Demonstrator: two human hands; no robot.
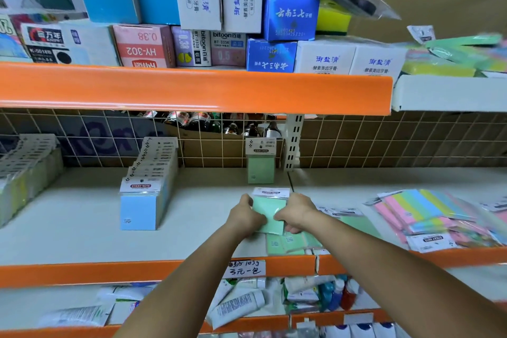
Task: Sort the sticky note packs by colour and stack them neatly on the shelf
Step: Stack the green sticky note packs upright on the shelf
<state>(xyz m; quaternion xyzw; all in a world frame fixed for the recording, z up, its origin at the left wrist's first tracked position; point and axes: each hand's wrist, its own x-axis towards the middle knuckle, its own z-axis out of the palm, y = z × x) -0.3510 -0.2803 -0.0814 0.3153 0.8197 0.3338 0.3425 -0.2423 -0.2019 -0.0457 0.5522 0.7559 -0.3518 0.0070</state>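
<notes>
Both hands hold one green sticky note pack (268, 210) upright above the white middle shelf (82, 228). My left hand (245, 215) grips its left edge and my right hand (296, 211) grips its right edge. Under them several green packs (290, 243) lie flat near the shelf's front edge. One green pack (260, 164) stands against the wire grid at the back. A row of blue packs (145, 197) stands upright to the left. Mixed pastel packs (428, 214) lie in a loose pile on the right.
Another row of packs (24, 173) stands at the far left. An orange-edged shelf (192, 90) loaded with boxes hangs overhead. More colourful packs (461, 55) sit at the upper right. Toothpaste tubes (236, 304) fill the shelf below.
</notes>
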